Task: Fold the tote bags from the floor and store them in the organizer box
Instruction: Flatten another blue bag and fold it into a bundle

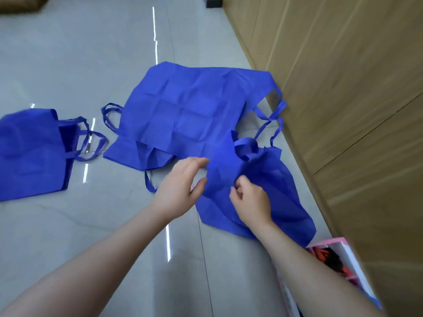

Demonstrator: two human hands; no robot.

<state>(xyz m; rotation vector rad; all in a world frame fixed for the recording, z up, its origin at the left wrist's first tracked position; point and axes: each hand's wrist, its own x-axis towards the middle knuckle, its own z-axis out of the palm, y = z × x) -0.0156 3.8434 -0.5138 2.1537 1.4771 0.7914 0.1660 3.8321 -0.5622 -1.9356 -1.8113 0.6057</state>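
Three blue tote bags lie on the grey tiled floor. The nearest tote bag (270,191) is crumpled in front of me. My right hand (250,202) pinches its fabric with curled fingers. My left hand (183,181) reaches to the bag's left edge, fingers loosely spread and touching the cloth. A large flat tote bag (187,110) lies spread out just beyond, its handles trailing. A third tote bag (34,152) lies at the far left. The organizer box (343,266), pink and white, stands at the lower right behind my right forearm, with dark and orange things inside.
A wooden panelled wall (343,88) runs along the right side, close to the bags. Grey floor tiles (80,65) stretch to the left and far side. A dark object (214,2) stands at the wall's far end.
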